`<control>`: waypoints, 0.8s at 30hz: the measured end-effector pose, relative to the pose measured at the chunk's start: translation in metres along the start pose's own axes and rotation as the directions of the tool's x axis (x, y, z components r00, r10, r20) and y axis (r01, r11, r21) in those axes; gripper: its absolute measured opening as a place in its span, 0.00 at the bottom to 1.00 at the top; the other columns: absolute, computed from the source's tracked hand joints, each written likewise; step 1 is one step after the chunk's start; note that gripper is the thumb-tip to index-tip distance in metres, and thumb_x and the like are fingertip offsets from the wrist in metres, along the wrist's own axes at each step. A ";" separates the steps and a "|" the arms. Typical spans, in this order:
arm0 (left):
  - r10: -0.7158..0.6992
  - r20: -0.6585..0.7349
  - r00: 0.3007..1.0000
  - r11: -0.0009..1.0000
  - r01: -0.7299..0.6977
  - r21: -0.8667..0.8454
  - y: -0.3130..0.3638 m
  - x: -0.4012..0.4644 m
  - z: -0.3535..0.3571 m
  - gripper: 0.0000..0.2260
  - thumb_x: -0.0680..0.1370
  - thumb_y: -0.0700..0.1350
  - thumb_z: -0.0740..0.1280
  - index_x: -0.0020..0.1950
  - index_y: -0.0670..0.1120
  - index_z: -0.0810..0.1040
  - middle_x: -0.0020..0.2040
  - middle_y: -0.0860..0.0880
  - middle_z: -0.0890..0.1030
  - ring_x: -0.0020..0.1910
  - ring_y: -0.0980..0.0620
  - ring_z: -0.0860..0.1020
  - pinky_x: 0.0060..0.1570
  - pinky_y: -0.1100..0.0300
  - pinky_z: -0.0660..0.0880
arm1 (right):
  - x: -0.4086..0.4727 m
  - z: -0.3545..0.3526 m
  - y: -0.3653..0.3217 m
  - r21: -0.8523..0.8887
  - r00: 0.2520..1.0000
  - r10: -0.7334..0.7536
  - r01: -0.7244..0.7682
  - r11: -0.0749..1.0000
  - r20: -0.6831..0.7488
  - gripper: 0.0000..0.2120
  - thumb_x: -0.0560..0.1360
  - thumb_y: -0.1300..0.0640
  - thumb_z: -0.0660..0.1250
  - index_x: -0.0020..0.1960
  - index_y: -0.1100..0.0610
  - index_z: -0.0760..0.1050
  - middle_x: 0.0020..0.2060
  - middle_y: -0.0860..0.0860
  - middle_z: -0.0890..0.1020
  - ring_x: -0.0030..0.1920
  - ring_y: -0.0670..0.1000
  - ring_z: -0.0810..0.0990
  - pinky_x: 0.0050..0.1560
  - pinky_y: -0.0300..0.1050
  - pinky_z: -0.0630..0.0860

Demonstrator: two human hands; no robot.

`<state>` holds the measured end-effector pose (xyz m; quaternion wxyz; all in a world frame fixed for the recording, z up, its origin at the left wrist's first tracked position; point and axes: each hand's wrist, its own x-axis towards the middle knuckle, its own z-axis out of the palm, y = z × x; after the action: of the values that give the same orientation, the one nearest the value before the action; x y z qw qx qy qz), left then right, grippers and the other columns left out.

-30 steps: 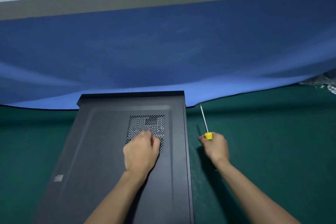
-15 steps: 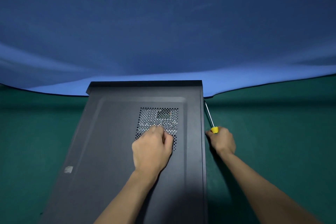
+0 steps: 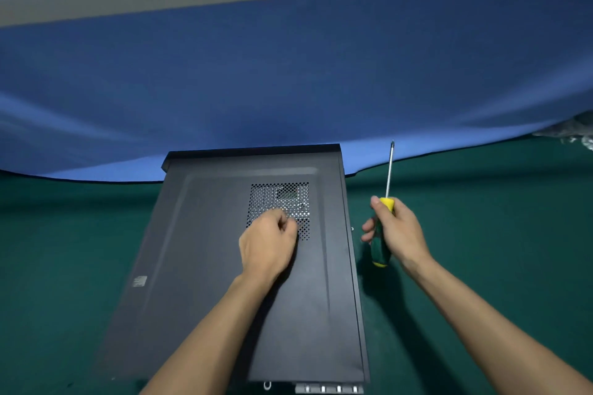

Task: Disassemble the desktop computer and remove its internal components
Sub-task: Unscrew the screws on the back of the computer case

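Observation:
A black desktop computer case (image 3: 199, 266) lies flat on the green table, its side panel facing up with a perforated vent (image 3: 279, 199) near the far right. My left hand (image 3: 268, 244) rests on the panel at the vent's lower edge, fingers curled into a fist with nothing visible in it. My right hand (image 3: 401, 231) hovers just right of the case and grips a screwdriver (image 3: 389, 176) with a green and yellow handle. Its metal shaft points up and away from me, apart from the case.
The green table surface (image 3: 481, 266) spreads to both sides of the case. A blue cloth (image 3: 288, 90) hangs behind it. Crumpled clear plastic (image 3: 574, 135) lies at the far right. A tiny pale speck (image 3: 352, 228) sits beside the case's right edge. Metal rear fittings (image 3: 330, 389) show at the near end.
My right hand has pulled the screwdriver away from the case's right edge, out to the right and higher, so the handle shows. My left hand stays on the vent.

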<state>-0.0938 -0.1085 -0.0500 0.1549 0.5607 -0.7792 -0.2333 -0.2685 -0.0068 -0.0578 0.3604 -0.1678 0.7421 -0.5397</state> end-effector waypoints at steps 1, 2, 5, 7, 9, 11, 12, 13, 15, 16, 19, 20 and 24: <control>-0.037 0.020 0.999 0.997 0.039 -0.070 -0.001 -0.003 -0.006 0.08 0.74 0.47 0.62 0.36 0.47 0.74 0.32 0.53 0.76 0.36 0.51 0.74 0.33 0.60 0.64 | -0.014 0.002 -0.008 -0.017 0.999 -0.040 0.040 0.999 0.008 0.11 0.80 0.50 0.60 0.45 0.57 0.72 0.28 0.52 0.78 0.25 0.50 0.78 0.38 0.49 0.75; -0.066 0.048 0.997 0.987 0.073 -0.145 -0.003 -0.007 -0.013 0.07 0.74 0.46 0.62 0.37 0.48 0.76 0.34 0.54 0.78 0.38 0.50 0.75 0.36 0.59 0.67 | -0.029 0.005 -0.015 -0.023 0.998 -0.066 0.066 0.998 0.006 0.11 0.80 0.48 0.60 0.45 0.55 0.72 0.26 0.50 0.77 0.24 0.49 0.76 0.36 0.47 0.75; -0.089 0.143 0.986 0.916 0.137 -0.378 -0.014 -0.024 -0.035 0.06 0.74 0.42 0.63 0.39 0.48 0.78 0.36 0.51 0.81 0.39 0.47 0.78 0.42 0.54 0.75 | -0.073 0.021 -0.032 -0.020 0.996 -0.089 0.089 0.996 -0.008 0.14 0.79 0.46 0.59 0.45 0.57 0.72 0.23 0.47 0.73 0.21 0.47 0.70 0.25 0.38 0.70; -0.087 0.192 0.977 0.855 0.173 -0.489 -0.024 -0.039 -0.051 0.09 0.75 0.39 0.62 0.38 0.47 0.78 0.34 0.49 0.80 0.32 0.49 0.77 0.36 0.57 0.74 | -0.103 0.035 -0.036 0.036 0.998 -0.063 0.063 0.997 0.001 0.14 0.80 0.48 0.58 0.46 0.58 0.72 0.22 0.48 0.72 0.21 0.48 0.69 0.23 0.38 0.68; -0.085 0.226 0.970 0.793 0.203 -0.575 -0.037 -0.056 -0.069 0.10 0.76 0.36 0.61 0.38 0.46 0.78 0.31 0.49 0.78 0.24 0.54 0.73 0.26 0.64 0.70 | -0.135 0.052 -0.037 0.107 0.999 -0.038 0.036 0.994 0.010 0.10 0.80 0.52 0.58 0.45 0.58 0.72 0.24 0.49 0.74 0.22 0.48 0.69 0.24 0.39 0.68; -0.087 0.257 0.962 0.735 0.236 -0.635 -0.053 -0.073 -0.088 0.11 0.77 0.35 0.59 0.40 0.44 0.77 0.31 0.48 0.78 0.22 0.56 0.71 0.21 0.67 0.67 | -0.167 0.071 -0.035 0.110 0.999 -0.046 0.042 0.993 0.030 0.09 0.79 0.54 0.58 0.44 0.57 0.72 0.26 0.51 0.76 0.25 0.48 0.70 0.26 0.40 0.68; -0.085 0.267 0.960 0.712 0.246 -0.658 -0.062 -0.082 -0.097 0.11 0.78 0.35 0.59 0.40 0.44 0.77 0.32 0.47 0.78 0.22 0.55 0.71 0.20 0.66 0.67 | -0.182 0.081 -0.033 0.103 0.997 -0.056 0.050 0.993 0.051 0.09 0.80 0.55 0.58 0.44 0.57 0.72 0.28 0.51 0.77 0.26 0.49 0.70 0.26 0.41 0.68; -0.084 0.275 0.958 0.689 0.255 -0.678 -0.071 -0.090 -0.106 0.11 0.78 0.35 0.58 0.41 0.44 0.77 0.32 0.47 0.78 0.23 0.54 0.71 0.20 0.66 0.67 | -0.197 0.091 -0.031 0.095 0.995 -0.066 0.059 0.994 0.074 0.09 0.80 0.54 0.59 0.44 0.57 0.72 0.29 0.51 0.77 0.26 0.49 0.71 0.27 0.41 0.69; -0.092 0.290 0.952 0.639 0.280 -0.717 -0.089 -0.106 -0.122 0.11 0.78 0.34 0.57 0.41 0.43 0.76 0.33 0.45 0.78 0.24 0.53 0.71 0.20 0.65 0.68 | -0.225 0.108 -0.024 0.074 0.989 -0.092 0.084 0.994 0.112 0.08 0.80 0.53 0.59 0.46 0.56 0.73 0.30 0.51 0.78 0.26 0.50 0.72 0.28 0.41 0.69; -0.102 0.301 0.948 0.613 0.298 -0.732 -0.097 -0.113 -0.129 0.11 0.78 0.34 0.57 0.41 0.42 0.76 0.33 0.45 0.77 0.24 0.53 0.71 0.20 0.64 0.69 | -0.238 0.115 -0.020 0.064 0.987 -0.104 0.097 0.993 0.125 0.08 0.80 0.52 0.59 0.46 0.55 0.73 0.30 0.51 0.78 0.26 0.50 0.73 0.29 0.41 0.70; -0.163 0.326 0.931 0.531 0.361 -0.767 -0.123 -0.132 -0.142 0.12 0.77 0.32 0.55 0.42 0.40 0.77 0.33 0.44 0.78 0.22 0.54 0.72 0.21 0.64 0.72 | -0.272 0.134 -0.005 0.040 0.982 -0.119 0.114 0.993 0.150 0.09 0.80 0.50 0.60 0.47 0.53 0.74 0.30 0.50 0.78 0.25 0.50 0.74 0.26 0.39 0.70; -0.193 0.333 0.923 0.500 0.384 -0.776 -0.131 -0.139 -0.143 0.12 0.77 0.32 0.55 0.42 0.40 0.76 0.33 0.44 0.78 0.23 0.54 0.73 0.21 0.64 0.72 | -0.282 0.139 -0.001 0.033 0.981 -0.115 0.111 0.993 0.157 0.09 0.80 0.50 0.60 0.47 0.53 0.75 0.29 0.50 0.77 0.25 0.50 0.74 0.26 0.39 0.70; -0.296 0.384 0.875 0.413 0.480 -0.774 -0.162 -0.163 -0.140 0.13 0.75 0.31 0.54 0.40 0.41 0.77 0.33 0.44 0.79 0.24 0.53 0.74 0.23 0.63 0.74 | -0.309 0.158 0.020 -0.011 0.982 -0.076 0.079 0.997 0.171 0.09 0.79 0.50 0.61 0.46 0.53 0.76 0.29 0.51 0.76 0.25 0.51 0.73 0.28 0.41 0.68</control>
<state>0.1586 -0.0230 -0.0157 0.2765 0.5517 -0.4212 -0.6647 0.0586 0.0895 0.0084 0.3995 -0.2453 0.7064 -0.5302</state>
